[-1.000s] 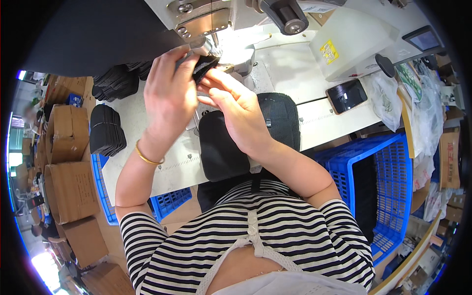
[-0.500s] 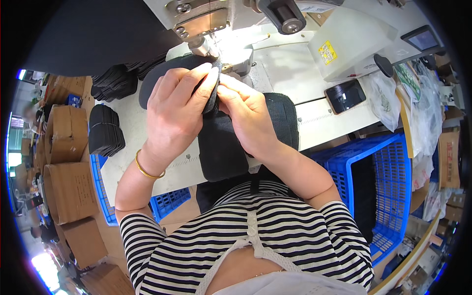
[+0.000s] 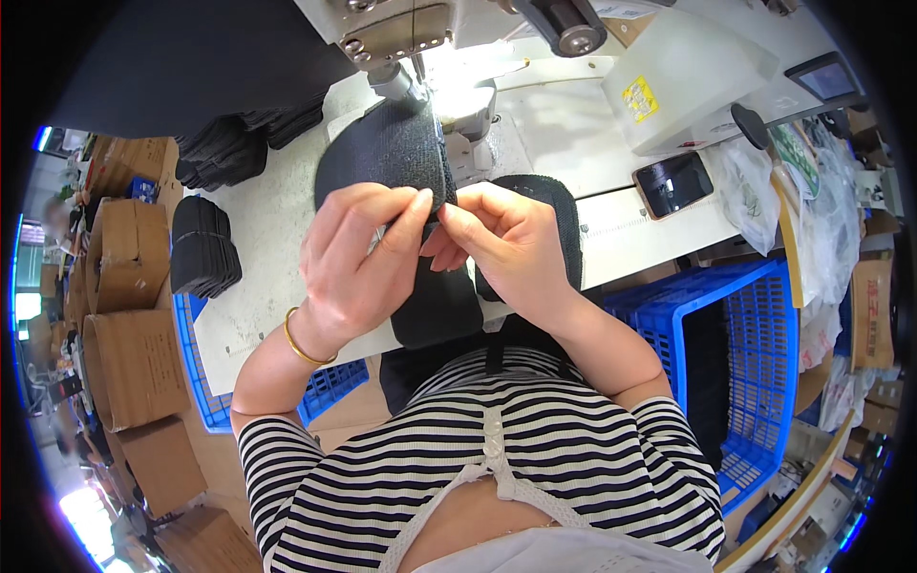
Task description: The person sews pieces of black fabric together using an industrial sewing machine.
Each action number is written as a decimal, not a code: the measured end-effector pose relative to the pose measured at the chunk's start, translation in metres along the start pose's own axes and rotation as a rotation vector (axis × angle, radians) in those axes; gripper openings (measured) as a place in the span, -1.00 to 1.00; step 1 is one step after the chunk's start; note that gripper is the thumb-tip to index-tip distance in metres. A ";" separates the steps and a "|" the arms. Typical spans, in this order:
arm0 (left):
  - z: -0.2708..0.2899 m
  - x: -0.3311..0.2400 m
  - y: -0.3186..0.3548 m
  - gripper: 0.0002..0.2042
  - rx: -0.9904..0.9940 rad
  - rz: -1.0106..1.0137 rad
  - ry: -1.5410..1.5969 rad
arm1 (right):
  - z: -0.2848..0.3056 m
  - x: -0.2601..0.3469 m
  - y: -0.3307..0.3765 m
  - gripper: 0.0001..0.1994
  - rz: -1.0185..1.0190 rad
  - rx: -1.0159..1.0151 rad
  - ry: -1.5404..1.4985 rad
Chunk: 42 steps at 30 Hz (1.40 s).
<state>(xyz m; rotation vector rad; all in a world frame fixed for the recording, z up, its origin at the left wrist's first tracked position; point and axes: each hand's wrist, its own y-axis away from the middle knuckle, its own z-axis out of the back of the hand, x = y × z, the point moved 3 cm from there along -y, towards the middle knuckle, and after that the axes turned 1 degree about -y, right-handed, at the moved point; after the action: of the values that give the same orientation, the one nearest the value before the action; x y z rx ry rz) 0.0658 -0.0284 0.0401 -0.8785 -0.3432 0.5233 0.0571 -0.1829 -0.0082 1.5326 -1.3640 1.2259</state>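
Observation:
A black padded fabric piece (image 3: pixel 387 153) lies with its far end under the presser foot (image 3: pixel 394 84) of a sewing machine (image 3: pixel 396 38). At the near end of its right edge, my left hand (image 3: pixel 358 263) pinches the fabric between thumb and fingers. My right hand (image 3: pixel 506 244) pinches the same edge from the right, its fingertips close to the left ones. Below the hands, a black flap (image 3: pixel 437 310) hangs over the table's front edge. Another black piece with a textured border (image 3: pixel 554 215) shows behind my right hand, partly hidden by it.
Tied stacks of black pieces (image 3: pixel 203 250) and loose ones (image 3: pixel 224 153) lie on the left of the white table (image 3: pixel 258 286). A phone (image 3: pixel 673 184) and a plastic bag (image 3: pixel 748 196) are at right. Blue crates (image 3: pixel 669 286) stand below; cardboard boxes (image 3: pixel 134 368) line the left.
Both hands have come nearer to me and slightly right, away from the needle, along the fabric edge. More of the black piece now shows flat under the presser foot.

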 end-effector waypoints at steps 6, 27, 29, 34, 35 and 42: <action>0.004 -0.008 0.001 -0.65 0.034 -0.190 -0.018 | 0.001 0.010 0.002 -0.79 0.124 0.042 0.125; -0.016 0.012 -0.004 -0.64 -0.103 -0.026 -0.052 | 0.006 0.013 -0.027 -0.74 0.112 -0.004 0.030; -0.018 0.017 -0.006 -0.64 -0.118 -0.027 -0.045 | 0.007 0.010 -0.033 -0.74 0.123 -0.005 0.013; -0.020 0.028 -0.011 -0.67 -0.128 -0.079 -0.031 | 0.004 0.009 -0.046 -0.75 0.141 -0.014 -0.031; -0.021 0.031 -0.012 -0.67 -0.130 -0.080 -0.035 | 0.003 0.009 -0.047 -0.76 0.146 -0.014 -0.044; -0.027 0.044 -0.018 -0.66 -0.161 -0.168 -0.101 | 0.004 0.002 -0.040 -0.78 0.102 -0.014 -0.111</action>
<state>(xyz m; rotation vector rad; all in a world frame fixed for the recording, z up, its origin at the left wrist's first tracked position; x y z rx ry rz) 0.1205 -0.0302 0.0417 -0.9705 -0.5520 0.3889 0.0971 -0.1808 -0.0052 1.5582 -1.5366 1.2055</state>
